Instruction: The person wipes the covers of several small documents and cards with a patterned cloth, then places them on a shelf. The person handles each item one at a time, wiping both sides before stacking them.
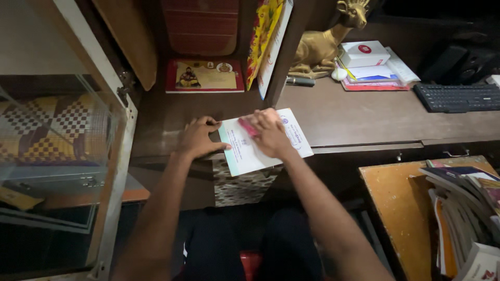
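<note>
Pale printed sheet (249, 151) lying at front edge of dark worktop (354, 117), near corner overhanging. Left hand (197, 138) pressed on sheet's left edge, fingers curled, gripping nothing. Right hand (271, 134) flat on sheet's middle, closed around small pink object (247, 126), possibly an eraser; too blurred to tell.

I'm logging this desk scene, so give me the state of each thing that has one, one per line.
Paper sheet: flat, overhanging the desk edge.
Pink object: under the right hand, pressed to the sheet.
Left hand: flat on the desk, at the sheet's left edge.
Glass cabinet door: swung open.
Deer figure: lying, head up.
White box: shut.
Books: stacked unevenly.
</note>
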